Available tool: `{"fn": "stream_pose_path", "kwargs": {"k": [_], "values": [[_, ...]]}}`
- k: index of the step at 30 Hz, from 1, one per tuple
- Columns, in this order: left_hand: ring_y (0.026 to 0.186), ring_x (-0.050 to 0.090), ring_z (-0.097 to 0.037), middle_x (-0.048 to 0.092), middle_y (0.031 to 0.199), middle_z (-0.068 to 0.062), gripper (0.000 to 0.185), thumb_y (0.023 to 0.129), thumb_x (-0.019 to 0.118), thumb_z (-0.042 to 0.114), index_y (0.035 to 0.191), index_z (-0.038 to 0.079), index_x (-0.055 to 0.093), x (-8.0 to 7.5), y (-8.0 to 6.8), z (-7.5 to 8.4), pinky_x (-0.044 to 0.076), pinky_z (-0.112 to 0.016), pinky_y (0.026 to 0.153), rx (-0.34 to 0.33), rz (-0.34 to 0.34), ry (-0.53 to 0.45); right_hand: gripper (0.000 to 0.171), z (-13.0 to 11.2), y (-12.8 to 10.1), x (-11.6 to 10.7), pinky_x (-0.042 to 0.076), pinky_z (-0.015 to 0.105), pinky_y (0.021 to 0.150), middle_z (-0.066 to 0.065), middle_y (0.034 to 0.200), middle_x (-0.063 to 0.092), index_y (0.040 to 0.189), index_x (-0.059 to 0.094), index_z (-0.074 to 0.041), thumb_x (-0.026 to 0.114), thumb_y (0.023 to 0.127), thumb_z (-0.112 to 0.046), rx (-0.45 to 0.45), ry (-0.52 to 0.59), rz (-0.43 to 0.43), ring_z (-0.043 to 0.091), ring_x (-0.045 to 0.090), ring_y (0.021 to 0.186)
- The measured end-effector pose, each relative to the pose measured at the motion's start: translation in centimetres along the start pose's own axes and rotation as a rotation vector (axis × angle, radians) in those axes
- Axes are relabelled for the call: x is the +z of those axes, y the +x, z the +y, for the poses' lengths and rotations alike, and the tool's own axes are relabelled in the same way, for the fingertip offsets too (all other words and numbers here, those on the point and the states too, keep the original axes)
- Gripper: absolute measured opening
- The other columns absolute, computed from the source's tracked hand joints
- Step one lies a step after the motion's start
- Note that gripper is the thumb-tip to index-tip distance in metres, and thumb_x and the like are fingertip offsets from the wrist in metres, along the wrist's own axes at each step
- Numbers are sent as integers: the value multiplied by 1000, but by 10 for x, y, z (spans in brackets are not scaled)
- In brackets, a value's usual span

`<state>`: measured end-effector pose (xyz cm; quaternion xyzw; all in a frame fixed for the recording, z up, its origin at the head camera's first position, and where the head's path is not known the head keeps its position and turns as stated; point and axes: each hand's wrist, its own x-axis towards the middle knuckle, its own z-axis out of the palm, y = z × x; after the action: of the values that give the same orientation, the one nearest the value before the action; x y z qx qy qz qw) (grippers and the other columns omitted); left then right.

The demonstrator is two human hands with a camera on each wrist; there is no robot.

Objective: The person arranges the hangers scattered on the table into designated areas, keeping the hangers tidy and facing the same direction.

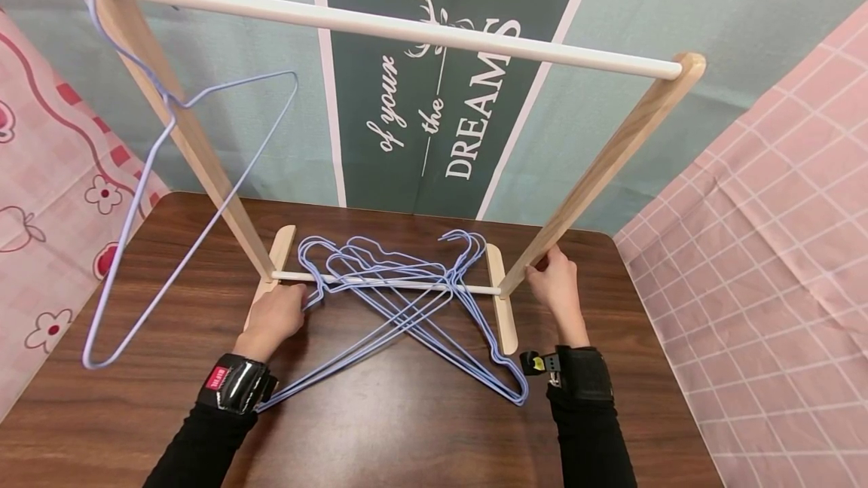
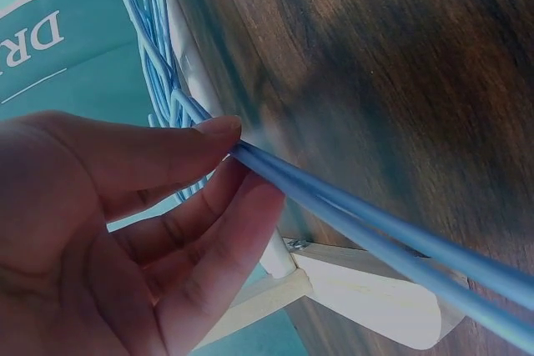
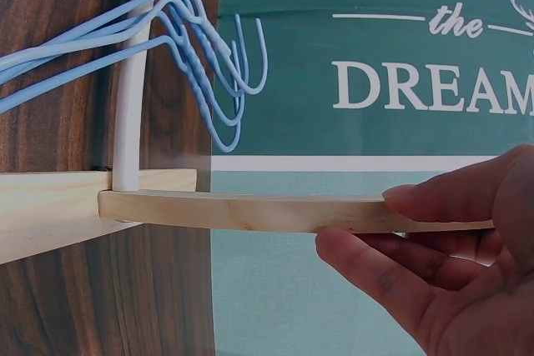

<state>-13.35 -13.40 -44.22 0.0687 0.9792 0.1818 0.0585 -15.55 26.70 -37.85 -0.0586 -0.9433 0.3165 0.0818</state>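
Two hands work low in the frame: the left hand [image 1: 274,315] pinches wires of the heap of pale blue wire hangers [image 1: 407,292] on the dark wooden counter [image 1: 407,428], their long sides running right from its fingers [image 2: 219,129] across the thin white lower rail [image 1: 353,281]. The right hand [image 1: 556,281] grasps the right light wooden upright [image 1: 603,164]. One more blue hanger [image 1: 183,194] hangs upper left on the white top rod [image 1: 380,25]; the heap's count is unclear.

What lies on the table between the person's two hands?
Between the left hand and the right hand, the head view shows a pile of blue wire hangers lying across the rack's lower white rod on the table.
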Motion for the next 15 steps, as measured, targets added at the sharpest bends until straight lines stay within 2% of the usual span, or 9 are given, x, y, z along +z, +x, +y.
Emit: {"fn": "stream_pose_path", "kwargs": {"k": [15], "values": [[59, 52, -27, 53, 66, -8, 16, 69, 58, -3, 66, 10, 50, -2, 0, 0, 40, -42, 52, 8, -38, 5, 28, 0, 1, -1, 41, 34, 51, 26, 86, 57, 108, 51, 9, 56, 83, -1, -2, -3, 1, 36, 57, 70]]}}
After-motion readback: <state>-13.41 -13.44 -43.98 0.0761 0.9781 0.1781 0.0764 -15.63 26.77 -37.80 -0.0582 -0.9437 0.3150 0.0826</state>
